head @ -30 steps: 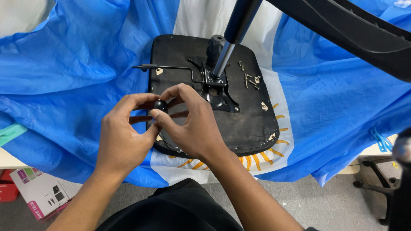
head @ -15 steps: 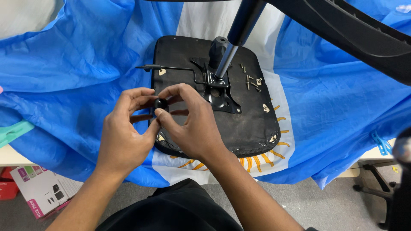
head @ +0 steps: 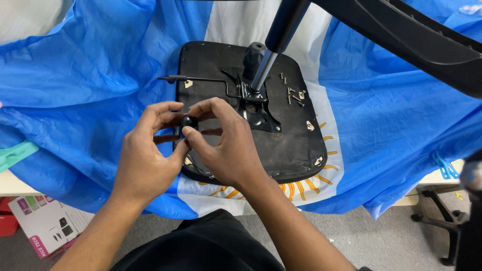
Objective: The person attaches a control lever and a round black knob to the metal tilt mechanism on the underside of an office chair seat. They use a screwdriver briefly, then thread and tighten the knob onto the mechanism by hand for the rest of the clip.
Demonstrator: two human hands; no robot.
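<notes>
**One printed box, low on the left**

A single package is seen: a flat white cardboard box [head: 47,226], lying tilted on the floor, below and to the left of the left hand [head: 150,150]. Coloured squares and a pink band are printed on it. Beside it, a red object is only partly visible.

Cloth-draped table [head: 442,175] under seat base [head: 291,145]

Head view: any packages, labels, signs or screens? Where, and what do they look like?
Cardboard box: on the floor at lower left, under the table edge; flat, rectangular, white with a pink band, small coloured squares and product pictures.
Red container: far left beside the box, mostly cut off.
No screens or signs visible.
</notes>
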